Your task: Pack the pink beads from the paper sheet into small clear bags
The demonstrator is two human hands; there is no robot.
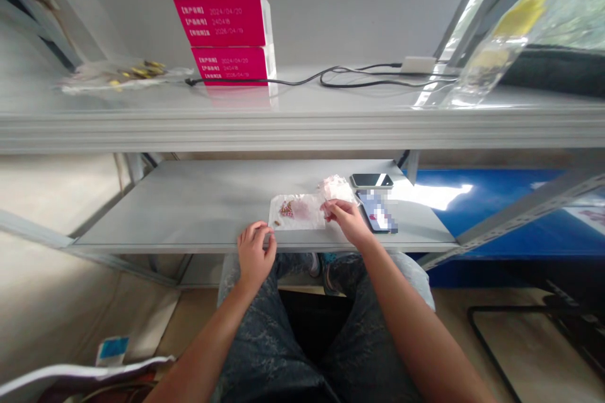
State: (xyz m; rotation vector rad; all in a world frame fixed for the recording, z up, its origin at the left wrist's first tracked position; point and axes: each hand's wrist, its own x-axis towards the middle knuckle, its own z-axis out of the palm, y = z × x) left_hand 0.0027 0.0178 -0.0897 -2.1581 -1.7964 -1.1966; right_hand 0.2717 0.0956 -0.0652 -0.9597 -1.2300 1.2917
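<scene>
A clear plastic bag (309, 221) lies flat on the lower shelf, with small gold-and-red pieces (286, 208) grouped in its left part. One more small brownish piece (277, 223) is near the bag's lower left corner. My right hand (345, 217) is closed in a pinch at the bag's right end; the fingertips partly hide what they grip. Just beyond it sits a crumpled clear plastic bag (336, 189) with pale contents. Over the shelf's front edge rests my left hand (256, 247), fingers slightly spread and holding nothing, close to the flat bag's lower left corner.
Two phones, a dark-screened phone (372, 181) and a lit phone (378, 211), lie right of the bags. The upper shelf (302, 132) overhangs the back, carrying pink boxes (231, 66), a black cable (302, 82), a bag of yellowish pieces (127, 75) and a clear bottle (491, 66).
</scene>
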